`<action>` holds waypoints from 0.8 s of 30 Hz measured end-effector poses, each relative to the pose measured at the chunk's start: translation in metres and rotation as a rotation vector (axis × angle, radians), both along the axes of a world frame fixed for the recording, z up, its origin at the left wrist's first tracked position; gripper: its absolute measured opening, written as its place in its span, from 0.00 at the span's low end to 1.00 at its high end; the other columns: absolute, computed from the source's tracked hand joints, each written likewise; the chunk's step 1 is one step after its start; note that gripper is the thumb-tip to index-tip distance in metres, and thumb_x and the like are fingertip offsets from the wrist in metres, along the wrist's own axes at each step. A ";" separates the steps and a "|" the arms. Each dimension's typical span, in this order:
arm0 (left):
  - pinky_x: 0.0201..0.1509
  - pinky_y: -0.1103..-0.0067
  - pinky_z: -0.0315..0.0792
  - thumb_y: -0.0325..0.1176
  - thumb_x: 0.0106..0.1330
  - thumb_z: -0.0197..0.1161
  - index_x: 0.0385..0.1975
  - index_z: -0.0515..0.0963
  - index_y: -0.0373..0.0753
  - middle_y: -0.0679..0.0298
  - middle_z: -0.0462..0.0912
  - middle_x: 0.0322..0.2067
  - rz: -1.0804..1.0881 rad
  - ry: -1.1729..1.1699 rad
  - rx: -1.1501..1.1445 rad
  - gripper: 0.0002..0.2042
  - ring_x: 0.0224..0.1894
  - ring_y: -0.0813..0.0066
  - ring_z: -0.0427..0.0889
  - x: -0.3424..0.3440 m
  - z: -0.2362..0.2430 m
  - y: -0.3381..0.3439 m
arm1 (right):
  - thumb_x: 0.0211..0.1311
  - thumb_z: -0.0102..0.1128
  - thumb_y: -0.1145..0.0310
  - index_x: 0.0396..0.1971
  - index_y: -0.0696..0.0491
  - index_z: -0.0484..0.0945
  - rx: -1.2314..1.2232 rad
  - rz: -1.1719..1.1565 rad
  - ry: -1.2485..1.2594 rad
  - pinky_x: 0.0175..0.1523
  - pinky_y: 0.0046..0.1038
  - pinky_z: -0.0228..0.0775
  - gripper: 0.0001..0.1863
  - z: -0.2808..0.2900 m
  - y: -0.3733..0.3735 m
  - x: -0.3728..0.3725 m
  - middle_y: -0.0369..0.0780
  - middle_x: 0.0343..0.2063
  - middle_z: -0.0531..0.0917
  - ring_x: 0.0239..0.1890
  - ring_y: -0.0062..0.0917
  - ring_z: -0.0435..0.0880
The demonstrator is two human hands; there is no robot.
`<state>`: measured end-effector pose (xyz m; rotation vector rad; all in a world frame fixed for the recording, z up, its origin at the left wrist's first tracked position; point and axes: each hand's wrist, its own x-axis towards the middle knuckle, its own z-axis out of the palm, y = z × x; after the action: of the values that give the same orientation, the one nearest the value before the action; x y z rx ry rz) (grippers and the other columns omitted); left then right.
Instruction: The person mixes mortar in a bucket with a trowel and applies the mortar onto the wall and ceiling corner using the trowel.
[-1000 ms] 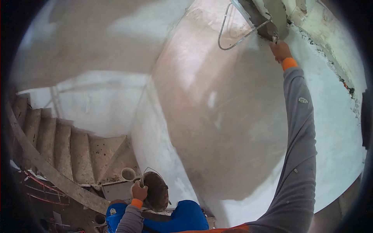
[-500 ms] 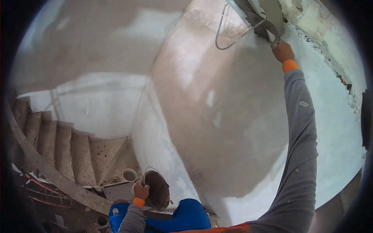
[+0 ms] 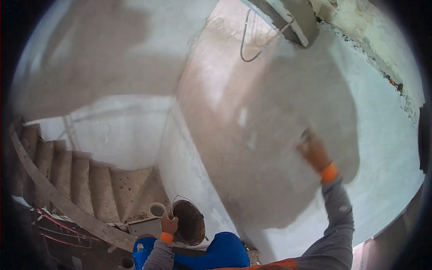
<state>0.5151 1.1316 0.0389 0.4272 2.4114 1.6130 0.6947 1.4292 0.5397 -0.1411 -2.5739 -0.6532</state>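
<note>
My left hand [image 3: 169,223] is closed on the rim of a dark, mortar-stained bucket [image 3: 191,225] with a thin wire handle, low in the middle of the view. The bucket is tilted beside my blue-clad knee, and its inside is in dark shadow. In front of the plastered wall [image 3: 270,180] my right hand [image 3: 313,152] is raised and smeared by motion. Its fingers look closed round a small dark thing that I cannot make out. The wall has damp grey-brown patches and paler, whitish areas.
Concrete winder stairs [image 3: 81,180] run down at the left, bounded by a curved edge [image 3: 58,189]. A pale round container [image 3: 157,210] stands on a step near the bucket. Overhead, a bent metal rod [image 3: 245,45] juts out by a ledge [image 3: 292,22]. Reddish bars [image 3: 63,234] show lower left.
My right hand has come down from the overhead ledge to the middle of the wall, its arm now bent. My left hand still grips the bucket. The view has shifted slightly.
</note>
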 end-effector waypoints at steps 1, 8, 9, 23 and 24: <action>0.36 0.65 0.68 0.33 0.44 0.61 0.29 0.69 0.29 0.46 0.75 0.27 0.028 -0.005 0.094 0.16 0.33 0.46 0.74 0.002 0.005 0.009 | 0.56 0.53 0.52 0.40 0.60 0.71 0.254 -0.023 -0.251 0.41 0.36 0.69 0.24 -0.056 0.040 0.034 0.49 0.34 0.78 0.36 0.42 0.77; 0.36 0.64 0.67 0.34 0.44 0.61 0.27 0.69 0.31 0.46 0.73 0.27 0.108 0.061 0.138 0.15 0.33 0.48 0.74 0.018 0.009 0.011 | 0.50 0.54 0.59 0.40 0.55 0.71 -0.528 -0.193 -0.886 0.37 0.45 0.70 0.19 -0.298 -0.060 0.046 0.48 0.29 0.79 0.33 0.44 0.79; 0.38 0.64 0.67 0.35 0.44 0.62 0.28 0.70 0.31 0.45 0.73 0.29 0.100 -0.088 0.205 0.16 0.34 0.48 0.74 0.017 -0.002 0.007 | 0.50 0.54 0.61 0.36 0.55 0.73 -0.521 -0.123 -0.824 0.37 0.45 0.70 0.16 -0.309 -0.074 0.036 0.48 0.28 0.79 0.33 0.44 0.79; 0.37 0.62 0.66 0.36 0.48 0.61 0.30 0.69 0.32 0.47 0.74 0.27 -0.159 0.308 0.057 0.16 0.33 0.46 0.73 0.062 0.124 -0.010 | 0.53 0.52 0.62 0.31 0.49 0.78 -0.469 0.263 -0.709 0.33 0.40 0.73 0.10 -0.394 -0.123 0.030 0.44 0.26 0.80 0.32 0.38 0.80; 0.36 0.62 0.67 0.36 0.47 0.61 0.28 0.68 0.32 0.49 0.74 0.25 -0.171 0.242 0.040 0.15 0.32 0.47 0.73 0.059 0.125 -0.014 | 0.52 0.51 0.60 0.35 0.49 0.76 -0.597 0.223 -0.725 0.35 0.39 0.73 0.13 -0.377 -0.127 0.037 0.44 0.29 0.80 0.33 0.38 0.80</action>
<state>0.5742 1.1173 0.1644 0.8570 2.4331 1.6179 0.7318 1.3024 0.1629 0.2345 -3.3366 0.2231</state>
